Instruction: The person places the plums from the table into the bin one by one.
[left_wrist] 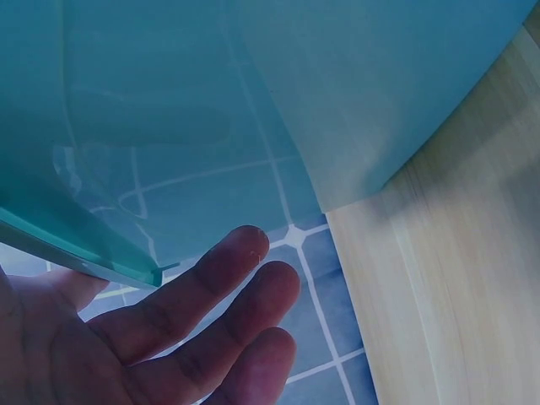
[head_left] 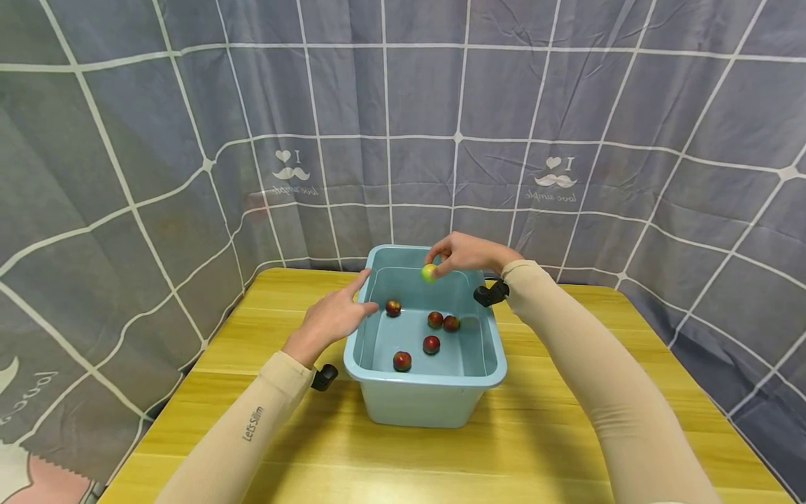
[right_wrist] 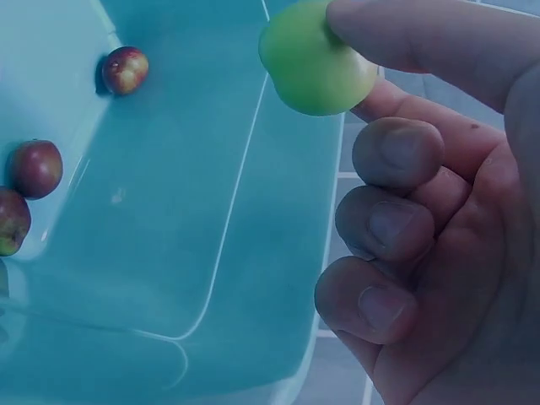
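Note:
My right hand [head_left: 469,253] pinches a small green apple [head_left: 429,273] between thumb and fingers, above the far part of a light blue plastic tub [head_left: 425,381]. In the right wrist view, the other fingers are curled beneath the green apple [right_wrist: 314,63]. My left hand [head_left: 334,315] is at the tub's left rim, thumb over the rim and fingers extended along the outside. The left wrist view shows those fingers [left_wrist: 232,316] nearly straight below the rim. Several small red apples lie apart on the tub floor, among them one at the far left [head_left: 393,308] and one near the front [head_left: 402,361].
The tub stands on a yellow wood-grain table [head_left: 302,427]. A grey curtain with white grid lines [head_left: 415,91] hangs behind and at both sides of the table. A black camera is strapped to each wrist.

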{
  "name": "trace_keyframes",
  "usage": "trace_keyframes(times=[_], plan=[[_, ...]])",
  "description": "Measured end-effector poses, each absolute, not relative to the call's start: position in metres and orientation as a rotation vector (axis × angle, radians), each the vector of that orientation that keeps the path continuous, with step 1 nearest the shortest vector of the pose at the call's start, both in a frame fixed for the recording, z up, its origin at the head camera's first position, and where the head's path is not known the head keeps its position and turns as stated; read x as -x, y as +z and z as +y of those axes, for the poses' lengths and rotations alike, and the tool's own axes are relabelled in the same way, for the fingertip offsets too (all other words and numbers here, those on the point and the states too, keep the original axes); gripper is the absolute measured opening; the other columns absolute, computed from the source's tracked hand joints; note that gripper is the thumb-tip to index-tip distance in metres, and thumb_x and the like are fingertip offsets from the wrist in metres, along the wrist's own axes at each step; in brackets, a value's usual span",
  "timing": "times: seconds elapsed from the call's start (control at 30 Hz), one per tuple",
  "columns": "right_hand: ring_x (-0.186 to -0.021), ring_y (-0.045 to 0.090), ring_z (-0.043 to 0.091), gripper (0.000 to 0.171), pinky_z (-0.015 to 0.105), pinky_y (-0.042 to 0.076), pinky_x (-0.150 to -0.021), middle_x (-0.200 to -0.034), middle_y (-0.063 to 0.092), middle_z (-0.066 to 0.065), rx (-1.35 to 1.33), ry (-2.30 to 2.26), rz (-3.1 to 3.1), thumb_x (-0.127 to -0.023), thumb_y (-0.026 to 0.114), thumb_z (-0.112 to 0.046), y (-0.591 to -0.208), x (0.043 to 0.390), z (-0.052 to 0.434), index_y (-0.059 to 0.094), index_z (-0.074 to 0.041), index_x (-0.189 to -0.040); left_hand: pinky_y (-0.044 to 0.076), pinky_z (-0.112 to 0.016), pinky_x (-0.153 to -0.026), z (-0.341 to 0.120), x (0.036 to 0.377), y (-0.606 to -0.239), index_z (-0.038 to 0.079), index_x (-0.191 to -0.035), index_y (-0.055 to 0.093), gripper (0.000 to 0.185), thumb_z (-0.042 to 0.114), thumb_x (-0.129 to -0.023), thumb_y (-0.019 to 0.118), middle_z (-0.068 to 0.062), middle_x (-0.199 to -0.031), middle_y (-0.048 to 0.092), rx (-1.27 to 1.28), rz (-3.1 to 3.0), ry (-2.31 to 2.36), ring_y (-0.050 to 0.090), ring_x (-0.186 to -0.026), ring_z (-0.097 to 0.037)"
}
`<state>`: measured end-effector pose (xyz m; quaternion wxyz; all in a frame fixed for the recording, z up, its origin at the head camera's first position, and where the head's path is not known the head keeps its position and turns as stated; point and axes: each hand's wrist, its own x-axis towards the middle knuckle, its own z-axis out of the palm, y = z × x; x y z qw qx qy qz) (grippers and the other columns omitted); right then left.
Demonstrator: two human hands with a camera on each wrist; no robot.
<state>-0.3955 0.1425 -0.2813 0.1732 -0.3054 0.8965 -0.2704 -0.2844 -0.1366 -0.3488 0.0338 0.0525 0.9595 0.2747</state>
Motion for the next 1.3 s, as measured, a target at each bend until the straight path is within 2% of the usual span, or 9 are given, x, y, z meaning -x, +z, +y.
trace_keyframes(times=[0.27, 0.53, 0.7, 0.83, 0.93, 1.03, 1.1, 1.17, 1.3], plan=[[-0.076, 0.048, 0.035, 0.038, 0.035, 0.04, -0.074, -0.07, 0.055, 0.002, 0.862, -0.766, 2.531, -0.092, 0.073, -0.024, -0.282, 0.393, 0.145, 0.069, -0.01, -0.128, 0.047, -0.039, -0.065, -0.135, 0.285, -0.347, 0.04, -0.162, 0.014, 0.077, 0.053, -0.095, 0.05, -0.013, -0.156, 0.046, -0.173, 2.956, 0.831, 0.061, -0.12, -0.039], [-0.071, 0.049, 0.028, 0.031, 0.035, 0.041, -0.071, -0.074, 0.058, 0.005, 0.872, -0.811, 2.589, -0.094, 0.071, -0.026, -0.28, 0.379, 0.159, 0.071, -0.016, -0.123, 0.046, -0.038, -0.057, -0.136, 0.285, -0.346, 0.035, -0.162, 0.018, 0.078, 0.053, -0.095, 0.052, -0.014, -0.152, 0.05, -0.188, 3.0, 0.756, 0.064, -0.11, -0.037], [-0.064, 0.046, 0.019, 0.028, 0.034, 0.041, -0.067, -0.082, 0.064, 0.014, 0.882, -0.853, 2.656, -0.097, 0.067, -0.028, -0.281, 0.366, 0.184, 0.071, -0.016, -0.122, 0.046, -0.038, -0.059, -0.137, 0.286, -0.343, 0.033, -0.162, 0.022, 0.079, 0.059, -0.094, 0.052, -0.015, -0.147, 0.056, -0.217, 3.031, 0.695, 0.064, -0.11, -0.036], [-0.064, 0.047, 0.019, 0.029, 0.034, 0.041, -0.065, -0.082, 0.063, 0.015, 0.881, -0.897, 2.743, -0.099, 0.064, -0.028, -0.285, 0.352, 0.21, 0.07, -0.014, -0.124, 0.046, -0.037, -0.061, -0.14, 0.287, -0.341, 0.029, -0.162, 0.024, 0.082, 0.065, -0.094, 0.05, -0.013, -0.134, 0.065, -0.251, 3.046, 0.704, 0.067, -0.106, -0.032], [-0.07, 0.049, 0.02, 0.032, 0.034, 0.042, -0.067, -0.084, 0.062, 0.01, 0.855, -0.915, 2.82, -0.1, 0.063, -0.03, -0.295, 0.34, 0.229, 0.069, -0.012, -0.126, 0.051, -0.043, -0.068, -0.145, 0.286, -0.342, 0.029, -0.161, 0.026, 0.081, 0.068, -0.093, 0.048, -0.01, -0.125, 0.069, -0.27, 3.063, 0.752, 0.067, -0.103, -0.03], [-0.078, 0.054, 0.02, 0.034, 0.035, 0.045, -0.07, -0.093, 0.065, 0.006, 0.832, -0.909, 2.894, -0.1, 0.063, -0.032, -0.307, 0.328, 0.246, 0.068, -0.012, -0.127, 0.051, -0.055, -0.087, -0.155, 0.284, -0.347, 0.027, -0.161, 0.027, 0.08, 0.069, -0.095, 0.045, -0.013, -0.137, 0.062, -0.282, 3.089, 0.803, 0.062, -0.119, -0.036], [-0.085, 0.056, 0.02, 0.035, 0.037, 0.047, -0.073, -0.099, 0.066, 0.004, 0.825, -0.89, 2.936, -0.1, 0.063, -0.034, -0.315, 0.32, 0.256, 0.067, -0.014, -0.128, 0.043, -0.062, -0.101, -0.164, 0.284, -0.352, 0.025, -0.161, 0.028, 0.08, 0.069, -0.096, 0.043, -0.016, -0.149, 0.052, -0.285, 3.116, 0.835, 0.052, -0.133, -0.041], [-0.094, 0.057, 0.021, 0.038, 0.041, 0.048, -0.079, -0.109, 0.067, 0.004, 0.818, -0.879, 2.96, -0.1, 0.063, -0.036, -0.323, 0.313, 0.265, 0.065, -0.014, -0.131, 0.035, -0.065, -0.109, -0.174, 0.283, -0.358, 0.022, -0.161, 0.028, 0.079, 0.067, -0.098, 0.042, -0.018, -0.157, 0.043, -0.303, 3.138, 0.866, 0.042, -0.141, -0.044], [-0.12, 0.055, 0.031, 0.05, 0.056, 0.045, -0.096, -0.134, 0.061, 0.01, 0.777, -0.837, 2.992, -0.098, 0.064, -0.04, -0.34, 0.3, 0.282, 0.058, -0.015, -0.14, 0.025, -0.067, -0.114, -0.191, 0.283, -0.372, 0.018, -0.161, 0.029, 0.075, 0.063, -0.102, 0.038, -0.021, -0.16, 0.035, -0.369, 3.181, 0.886, 0.033, -0.145, -0.047]])
